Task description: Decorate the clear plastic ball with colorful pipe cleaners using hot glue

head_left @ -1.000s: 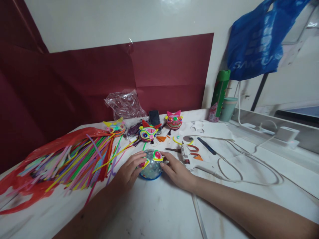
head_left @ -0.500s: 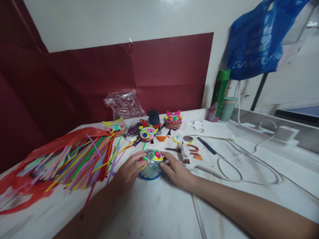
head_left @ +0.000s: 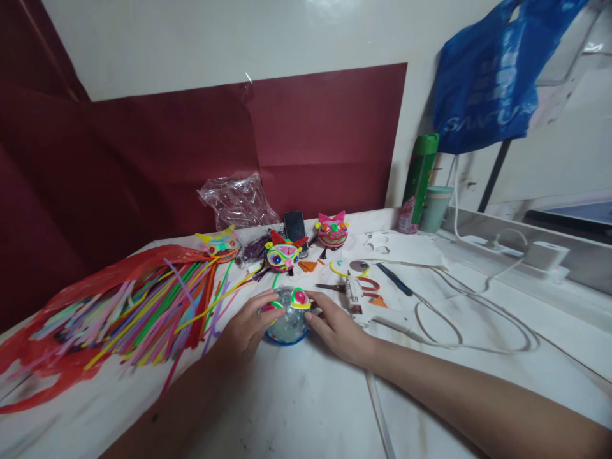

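A clear round ball (head_left: 288,325) with a blue base stands on the white table, between my two hands. A red eye piece edged in green, white and yellow (head_left: 300,298) sits on its upper right. A similar eye piece (head_left: 272,308) is on its left, partly covered by fingers. My left hand (head_left: 249,320) grips the ball's left side, fingers over the left eye piece. From the right, my right hand (head_left: 337,325) holds the ball, its fingers beside the right eye piece.
Behind are three decorated lion heads (head_left: 284,253), (head_left: 332,230), (head_left: 220,245) and a phone (head_left: 295,228). Colourful pipe cleaners (head_left: 148,312) spread left. A glue gun (head_left: 354,294), scissors (head_left: 368,285), a dark blue cutter (head_left: 394,279) and looping cables lie right.
The left eye piece shows its red centre a little more as the left fingers have shifted slightly. The view has moved a little; both hands stay on the ball.
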`<state>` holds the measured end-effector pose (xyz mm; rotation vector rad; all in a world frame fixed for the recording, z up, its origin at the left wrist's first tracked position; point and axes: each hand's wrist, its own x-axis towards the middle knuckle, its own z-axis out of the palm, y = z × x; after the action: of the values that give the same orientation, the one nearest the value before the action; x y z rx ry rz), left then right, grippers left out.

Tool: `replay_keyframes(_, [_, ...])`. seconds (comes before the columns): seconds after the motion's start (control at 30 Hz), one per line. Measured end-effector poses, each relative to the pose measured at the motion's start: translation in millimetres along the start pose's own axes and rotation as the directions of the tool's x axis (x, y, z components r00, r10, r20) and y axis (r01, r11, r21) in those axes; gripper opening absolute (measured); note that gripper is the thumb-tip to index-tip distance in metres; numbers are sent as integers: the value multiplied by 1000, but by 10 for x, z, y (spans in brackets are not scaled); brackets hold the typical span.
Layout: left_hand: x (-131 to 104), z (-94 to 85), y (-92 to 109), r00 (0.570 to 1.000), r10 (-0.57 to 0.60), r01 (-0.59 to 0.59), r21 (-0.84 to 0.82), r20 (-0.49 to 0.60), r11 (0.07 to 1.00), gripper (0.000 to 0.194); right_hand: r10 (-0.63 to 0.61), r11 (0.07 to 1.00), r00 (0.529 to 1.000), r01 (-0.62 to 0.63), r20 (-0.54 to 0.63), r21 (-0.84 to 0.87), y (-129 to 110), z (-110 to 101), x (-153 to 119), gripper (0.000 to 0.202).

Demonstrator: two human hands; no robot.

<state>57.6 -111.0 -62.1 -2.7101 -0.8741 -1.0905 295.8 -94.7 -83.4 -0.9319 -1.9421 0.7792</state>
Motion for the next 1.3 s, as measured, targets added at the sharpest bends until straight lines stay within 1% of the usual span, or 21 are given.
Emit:
replay_keyframes(0.2, [-7,11,-16,1000,-29,29,8,-4,1000,42,-2,1000,1000,2,1,-12,-7,-6,6,43])
replay_keyframes(0.6, [-5,11,-29,999,-48,48,7,2,999,37,-17,1000,1000,17,-26,0,18,8,0,41])
replay_keyframes(0.77, [-3,11,-37,1000,-23,22,-4,-18,1000,36,-36,999,999,36,-27,-8,-1,4,0,41])
replay_keyframes(0.87, [-4,7,-31,999,-41,41,-2,-1,999,36,-29,1000,999,29,-27,-9,0,3,-5,41])
replay_keyframes(0.97, [-18,13,-34,997,-71,71,-1,12,997,36,2,1000,1000,-2,-22,9,-2,4,-6,42])
replay_keyframes(1.1, [-59,23,-85,995,-100,100,-34,9,994,35,113,990,993,-110,-26,85,-20,4,10,50])
replay_keyframes(1.17, [-77,14,-127,994,-106,107,-57,13,993,35,150,981,989,-147,-16,125,-31,-2,24,51])
replay_keyframes(1.3, [-97,-28,-215,986,-166,165,-92,-4,982,33,169,970,986,-169,17,175,-38,-16,49,47])
